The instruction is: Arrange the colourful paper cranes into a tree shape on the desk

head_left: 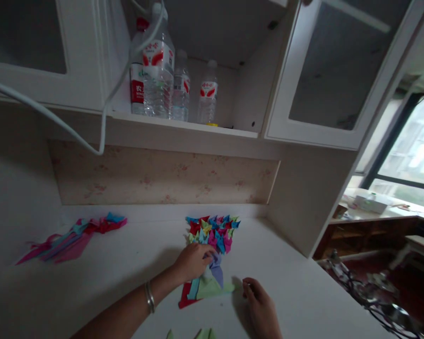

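Note:
My left hand (194, 262), a bracelet at its wrist, is closed on a purple folded piece (216, 273) that looks like paper or thin cloth. The purple piece hangs downward over a light green folded piece (207, 288). Beneath the green one, a light blue piece (193, 288) and a red piece (184, 297) stick out to the left. My right hand (260, 303) has its fingers curled and pinched at the blurred right end of the light green piece. Just beyond my left hand lie rows of small multicoloured folded pieces (214, 229).
A pile of pink, blue and red pieces (74, 239) lies at the left of the white tabletop (141, 278). More green pieces (205, 333) show at the bottom edge. Plastic bottles (159, 75) stand on a shelf above, where a white cable (102, 127) hangs. A side panel (311, 197) bounds the right.

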### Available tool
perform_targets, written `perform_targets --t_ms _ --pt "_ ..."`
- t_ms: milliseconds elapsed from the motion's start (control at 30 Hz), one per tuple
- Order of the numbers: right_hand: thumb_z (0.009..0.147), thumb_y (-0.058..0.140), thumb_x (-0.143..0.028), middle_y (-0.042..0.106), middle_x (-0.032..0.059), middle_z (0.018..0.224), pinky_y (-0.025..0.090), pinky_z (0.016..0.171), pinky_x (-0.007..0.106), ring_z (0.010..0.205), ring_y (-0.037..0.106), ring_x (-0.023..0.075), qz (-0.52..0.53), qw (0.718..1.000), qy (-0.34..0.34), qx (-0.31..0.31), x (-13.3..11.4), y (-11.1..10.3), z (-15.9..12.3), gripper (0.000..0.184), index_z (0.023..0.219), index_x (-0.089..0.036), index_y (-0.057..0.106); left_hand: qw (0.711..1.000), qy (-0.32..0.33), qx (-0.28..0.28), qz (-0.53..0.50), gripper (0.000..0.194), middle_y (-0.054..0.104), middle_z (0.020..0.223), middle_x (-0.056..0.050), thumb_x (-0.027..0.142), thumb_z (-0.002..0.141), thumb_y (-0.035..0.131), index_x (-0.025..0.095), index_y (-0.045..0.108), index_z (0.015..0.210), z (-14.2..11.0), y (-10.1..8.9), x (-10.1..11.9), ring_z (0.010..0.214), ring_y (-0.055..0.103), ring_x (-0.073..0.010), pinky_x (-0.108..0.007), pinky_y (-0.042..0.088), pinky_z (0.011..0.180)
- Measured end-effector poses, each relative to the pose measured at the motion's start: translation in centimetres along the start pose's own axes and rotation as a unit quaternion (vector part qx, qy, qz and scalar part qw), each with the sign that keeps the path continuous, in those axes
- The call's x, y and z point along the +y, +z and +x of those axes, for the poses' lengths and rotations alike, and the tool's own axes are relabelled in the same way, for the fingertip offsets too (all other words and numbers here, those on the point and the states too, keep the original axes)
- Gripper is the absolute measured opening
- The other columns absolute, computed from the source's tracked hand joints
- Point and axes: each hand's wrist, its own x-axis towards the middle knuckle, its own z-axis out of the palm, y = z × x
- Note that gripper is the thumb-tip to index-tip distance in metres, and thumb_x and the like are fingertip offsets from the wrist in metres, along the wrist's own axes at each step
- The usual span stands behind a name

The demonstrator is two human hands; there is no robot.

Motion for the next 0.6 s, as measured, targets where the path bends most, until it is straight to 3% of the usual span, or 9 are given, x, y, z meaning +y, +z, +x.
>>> perform_targets --t_ms 167,433,600 --pt "0.082 0.046 -0.056 0.067 0.0012 0.069 0.044 0.066 0.025 0.071 0.062 0.0201 -0.004 1.0 0.0 -0.003 -0.2 -0.1 0.1 0.04 0.089 -0.022 0.066 0.998 0.018 -0.016 0.052 0.026 0.075 0.089 -0.004 0.019 0.08 0.054 0.028 0.073 0.095 2.9 1.6 -0.9 0.086 0.067 -0.0223 -0.03 0.047 0.074" --pt "0.082 0.044 -0.057 0.067 0.002 0.07 0.044 0.066 0.026 0.072 0.062 0.0212 -0.01 0.999 0.023 -0.023 -0.3 -0.3 0.6 0.042 0.091 -0.022 0.066 0.991 0.024 -0.02 0.133 0.02 0.07 0.079 -0.006 0.019 0.082 0.056 0.027 0.072 0.09 3.4 2.5 -2.0 0.089 0.062 -0.0228 -0.037 0.041 0.087" --pt "0.081 0.044 -0.056 0.066 0.0018 0.07 0.043 0.066 0.026 0.072 0.062 0.021 -0.013 1.0 0.02 -0.018 -0.9 -0.4 0.3 0.042 0.091 -0.021 0.066 0.99 0.023 -0.006 0.138 0.02 0.068 0.079 -0.008 0.021 0.084 0.053 0.025 0.073 0.088 3.3 2.7 -2.3 0.088 0.06 -0.024 -0.038 0.039 0.085"
